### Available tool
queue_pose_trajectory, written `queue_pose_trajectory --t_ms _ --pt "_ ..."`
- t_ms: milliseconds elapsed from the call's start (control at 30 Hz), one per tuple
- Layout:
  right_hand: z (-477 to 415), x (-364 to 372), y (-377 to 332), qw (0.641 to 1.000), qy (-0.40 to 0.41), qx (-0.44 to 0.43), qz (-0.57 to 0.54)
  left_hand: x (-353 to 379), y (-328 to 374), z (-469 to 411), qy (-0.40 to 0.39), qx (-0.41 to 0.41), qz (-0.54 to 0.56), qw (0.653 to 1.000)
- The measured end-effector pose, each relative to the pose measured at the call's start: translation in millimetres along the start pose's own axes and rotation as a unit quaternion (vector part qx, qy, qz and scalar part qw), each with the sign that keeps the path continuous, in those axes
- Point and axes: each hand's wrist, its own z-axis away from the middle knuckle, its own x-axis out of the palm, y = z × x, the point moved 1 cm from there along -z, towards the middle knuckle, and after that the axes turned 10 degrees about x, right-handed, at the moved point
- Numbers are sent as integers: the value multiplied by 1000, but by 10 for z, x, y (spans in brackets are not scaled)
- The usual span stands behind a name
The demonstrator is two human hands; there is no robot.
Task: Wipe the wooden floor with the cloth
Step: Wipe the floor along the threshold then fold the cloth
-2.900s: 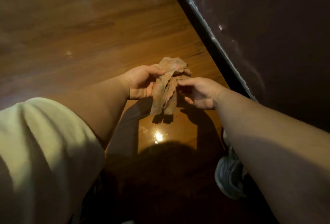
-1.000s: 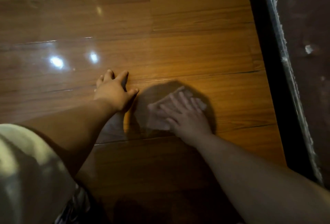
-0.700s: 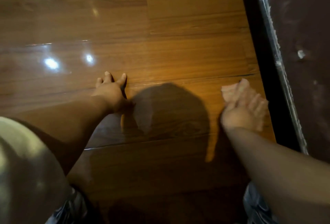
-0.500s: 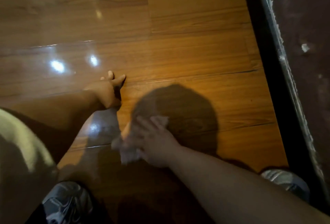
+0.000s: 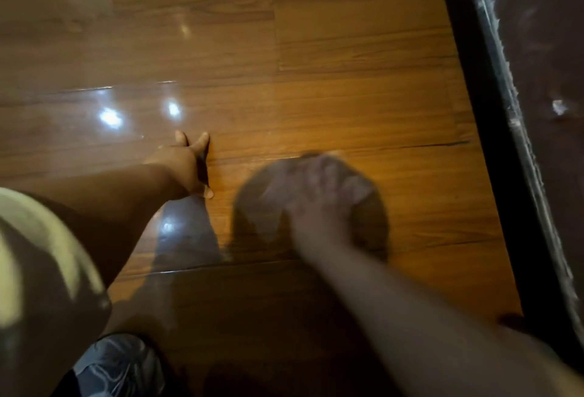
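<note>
Cloth (image 5: 268, 197) was pressed to the wooden floor (image 5: 347, 96) under the right hand (image 5: 319, 200), fingers spread flat over it, both blurred, dark baseboard (image 5: 493, 175) further right, left hand (image 5: 186, 166) was laid open on the boards to the left, fingers straight, grey shoe (image 5: 117, 365) seen at the near edge.

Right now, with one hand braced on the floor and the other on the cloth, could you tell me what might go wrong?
1. The left hand props on a glossy floor; it might slide.
2. The right hand, blurred on the cloth, works near the rough-edged dark strip at the right; knuckles could scrape it.
3. The cloth looks bunched and may slip from under the hand.
</note>
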Motion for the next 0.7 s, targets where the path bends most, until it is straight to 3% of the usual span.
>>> queue_pose_trajectory --t_ms 67,100,167,233,300,333,400,467,500,567,633,700 --pt "393 235 -493 969 -73 -237 4 13 -10 -7 9 0 5 1000" --pt "454 289 -525 943 -108 -315 15 32 -13 -5 10 1 7 1000" --pt "285 174 -328 923 -107 -369 10 24 -6 4 12 4 6 1000" --pt "-79 -34 131 956 -52 -286 -31 11 4 -1 14 5 -5 1000" --pt "-558 -357 890 994 13 -72 -84 7 14 -11 13 3 -13 1000" --pt "-742 -535 1309 995 33 53 -73 4 20 -12 13 2 -15 1000" --pt "-894 -829 1818 965 46 252 -57 17 14 -2 11 0 -14 1000" --pt "-896 -803 1714 941 44 328 -66 -4 14 7 13 6 -9 1000" --pt "-836 -721 1470 944 41 320 -64 -12 24 12 11 8 -5 1000" --pt "-674 -426 787 977 41 196 -73 -20 31 28 16 5 -9 1000" --pt "-380 -156 42 997 8 -40 -71 -15 27 36 19 0 -11 1000" --pt "-165 -19 -340 955 -87 -283 7 -22 34 35 19 -1 -13 1000"
